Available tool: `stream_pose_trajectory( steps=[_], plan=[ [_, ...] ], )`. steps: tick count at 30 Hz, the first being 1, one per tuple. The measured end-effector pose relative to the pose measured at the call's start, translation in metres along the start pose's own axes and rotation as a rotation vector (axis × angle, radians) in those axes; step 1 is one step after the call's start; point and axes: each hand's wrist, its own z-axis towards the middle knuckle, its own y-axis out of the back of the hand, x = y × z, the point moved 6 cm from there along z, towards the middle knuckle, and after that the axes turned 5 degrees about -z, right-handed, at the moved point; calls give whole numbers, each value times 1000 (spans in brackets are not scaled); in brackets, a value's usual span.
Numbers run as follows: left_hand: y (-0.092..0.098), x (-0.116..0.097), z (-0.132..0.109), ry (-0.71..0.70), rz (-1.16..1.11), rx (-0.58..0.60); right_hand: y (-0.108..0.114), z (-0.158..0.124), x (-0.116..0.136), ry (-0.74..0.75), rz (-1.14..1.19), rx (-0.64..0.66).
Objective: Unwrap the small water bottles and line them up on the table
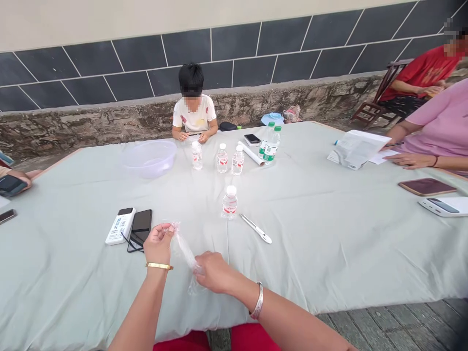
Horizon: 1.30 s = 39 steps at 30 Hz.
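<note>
A clear, crumpled length of plastic film or bag (185,248) stretches between my two hands over the near side of the table. My left hand (159,242) pinches its upper end between thumb and fingers. Lower and to the right, my right hand (212,271) is closed around the other end, and loose plastic hangs below it. Just left of my left hand lie a black phone (142,224) with a cord and a white power bank (120,226). Beyond my right hand are a white utility knife (256,229) and a small water bottle (230,203), standing upright.
Farther back stand several small bottles (222,159), a translucent purple basin (149,161), a white roll (250,153) and two green-capped bottles (270,146). A person (194,112) sits opposite. At right, another person's hand (411,159) rests beside papers (356,148); a grey-green cloth (310,273) covers the table.
</note>
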Motion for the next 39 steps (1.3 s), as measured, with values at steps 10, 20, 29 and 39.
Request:
stream_pose_trajectory(
  steps=[10, 20, 29, 39],
  plan=[
    [-50, 8, -45, 189, -205, 551, 61, 23, -17, -39, 261, -423],
    [-54, 44, -56, -229, 386, 291, -17, 5, -39, -328, 998, -154],
    [-52, 125, -49, -389, 574, 426, -32, 6, -77, -317, 1241, 24],
    [-47, 115, -41, -164, 212, 398, -30, -3, -86, -327, 893, -58]
  ],
)
